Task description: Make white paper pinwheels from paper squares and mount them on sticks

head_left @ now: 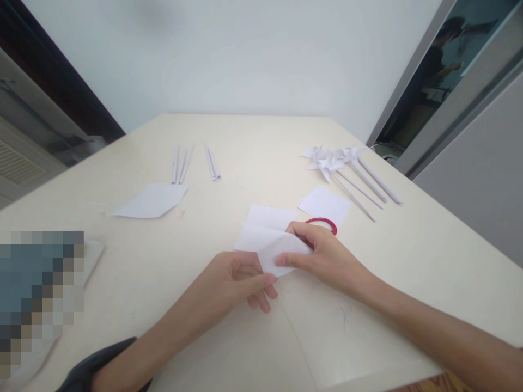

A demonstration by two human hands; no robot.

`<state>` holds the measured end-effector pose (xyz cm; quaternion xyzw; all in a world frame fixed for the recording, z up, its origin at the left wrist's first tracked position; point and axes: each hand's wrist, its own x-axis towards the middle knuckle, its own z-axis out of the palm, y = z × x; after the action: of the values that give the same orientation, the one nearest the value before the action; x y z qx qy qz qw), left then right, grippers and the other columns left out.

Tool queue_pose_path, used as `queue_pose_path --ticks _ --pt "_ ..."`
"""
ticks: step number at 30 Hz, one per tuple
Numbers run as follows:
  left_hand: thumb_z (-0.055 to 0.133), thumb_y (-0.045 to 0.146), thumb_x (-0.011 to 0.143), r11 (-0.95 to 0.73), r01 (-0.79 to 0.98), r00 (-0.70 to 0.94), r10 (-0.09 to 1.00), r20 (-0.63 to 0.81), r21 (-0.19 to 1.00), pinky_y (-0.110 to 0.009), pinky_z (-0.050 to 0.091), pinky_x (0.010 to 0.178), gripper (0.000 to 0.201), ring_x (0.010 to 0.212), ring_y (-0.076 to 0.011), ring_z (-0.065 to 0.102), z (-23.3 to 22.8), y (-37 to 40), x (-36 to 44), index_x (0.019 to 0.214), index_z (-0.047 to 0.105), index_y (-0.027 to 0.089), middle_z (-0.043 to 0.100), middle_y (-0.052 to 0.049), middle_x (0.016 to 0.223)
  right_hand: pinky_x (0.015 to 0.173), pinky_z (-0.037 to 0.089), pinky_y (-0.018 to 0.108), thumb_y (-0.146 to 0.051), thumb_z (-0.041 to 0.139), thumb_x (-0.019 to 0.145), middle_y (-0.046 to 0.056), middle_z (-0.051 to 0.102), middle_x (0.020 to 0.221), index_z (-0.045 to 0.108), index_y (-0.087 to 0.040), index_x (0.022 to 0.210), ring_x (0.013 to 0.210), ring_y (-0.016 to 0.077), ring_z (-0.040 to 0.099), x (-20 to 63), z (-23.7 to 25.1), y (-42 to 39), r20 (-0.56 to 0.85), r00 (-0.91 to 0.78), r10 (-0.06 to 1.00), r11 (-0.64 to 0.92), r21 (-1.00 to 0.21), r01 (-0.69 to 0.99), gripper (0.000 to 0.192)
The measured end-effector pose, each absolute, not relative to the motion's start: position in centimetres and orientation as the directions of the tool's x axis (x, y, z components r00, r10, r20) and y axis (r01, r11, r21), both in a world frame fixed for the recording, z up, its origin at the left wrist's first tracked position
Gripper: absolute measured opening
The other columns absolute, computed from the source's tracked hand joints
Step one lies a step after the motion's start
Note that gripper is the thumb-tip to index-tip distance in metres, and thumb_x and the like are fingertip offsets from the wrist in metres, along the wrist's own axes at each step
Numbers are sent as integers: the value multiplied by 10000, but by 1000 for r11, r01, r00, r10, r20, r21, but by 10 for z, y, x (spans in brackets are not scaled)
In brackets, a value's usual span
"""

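A sheet of white paper [281, 247] is held a little above the table between my two hands. My right hand [312, 247] pinches its right side, thumb on the near face and fingers behind. At the sheet's lower left corner, my left hand [249, 277] closes thumb against fingers on the paper; part of those fingers lies behind it. Beneath and beyond it lies another white paper piece [272, 216] on the table. Just past my right hand shows the red handle of what looks like scissors [335, 228], partly hidden, resting by a white paper square [324, 202].
Several paper pinwheels [327, 160] with rolled sticks lie at the back right. Rolled paper sticks [180, 166] and a pair of them [213, 163] lie at the back left, above a loose paper sheet [151, 201]. A pixelated object [36, 294] occupies the left edge.
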<state>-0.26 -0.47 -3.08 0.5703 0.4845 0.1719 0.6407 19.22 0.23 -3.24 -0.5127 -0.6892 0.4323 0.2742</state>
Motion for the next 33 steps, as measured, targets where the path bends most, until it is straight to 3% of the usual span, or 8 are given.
queue_pose_path --ticks 7,11,16,18,20,24,29,33 --pt "579 314 824 218 410 406 825 -392 885 -261 498 555 189 581 -164 671 -23 -2 -3 744 621 148 730 -53 718 502 294 216 -321 592 805 -37 464 637 519 -173 660 569 87 411 207 -23 9 -74 -460 885 165 -874 457 220" --pt "583 349 822 163 449 365 864 -346 879 -267 494 544 206 571 -168 669 -21 -1 -4 763 605 152 724 -46 698 414 261 207 -344 536 845 -29 483 514 539 -152 575 419 55 343 218 -19 14 -166 -446 879 49 -902 430 331" --pt "563 349 834 136 476 369 866 -338 869 -280 496 553 216 582 -176 672 -22 -1 -5 781 608 144 717 -49 709 472 393 207 -330 562 838 31 640 629 620 -149 627 521 100 555 224 -14 13 -217 -501 838 16 -907 420 284" --pt "557 355 835 142 481 377 858 -350 865 -284 489 545 223 577 -181 673 -23 -2 -6 806 609 140 714 -50 714 485 411 222 -357 513 871 23 613 566 593 -154 577 493 104 551 226 -11 12 -247 -516 820 16 -891 453 366" --pt "549 360 837 144 486 390 847 -361 862 -285 485 542 232 576 -186 674 -22 -3 -7 801 609 139 711 -52 712 485 390 231 -391 465 897 3 559 516 564 -160 546 461 94 494 226 -8 10 -213 -505 837 92 -853 513 431" --pt "530 331 836 120 520 435 815 -383 846 -285 486 565 223 586 -189 674 -22 -5 -4 751 620 146 711 -59 696 501 326 229 -386 525 870 -18 520 600 544 -177 621 554 99 462 220 -8 8 -46 -541 840 290 -804 518 325" --pt "522 307 827 118 517 463 795 -393 848 -277 486 561 209 569 -181 668 -21 -8 1 721 622 156 707 -50 680 476 300 232 -359 397 934 -30 428 565 421 -183 598 508 91 433 211 -14 5 -49 -533 845 260 -833 488 380" --pt "517 230 805 112 501 512 761 -399 858 -257 479 550 180 539 -164 661 -19 -10 5 661 607 170 681 -7 604 497 277 237 -355 519 879 -33 442 616 483 -182 644 561 93 398 204 -17 4 3 -514 858 297 -819 491 294"
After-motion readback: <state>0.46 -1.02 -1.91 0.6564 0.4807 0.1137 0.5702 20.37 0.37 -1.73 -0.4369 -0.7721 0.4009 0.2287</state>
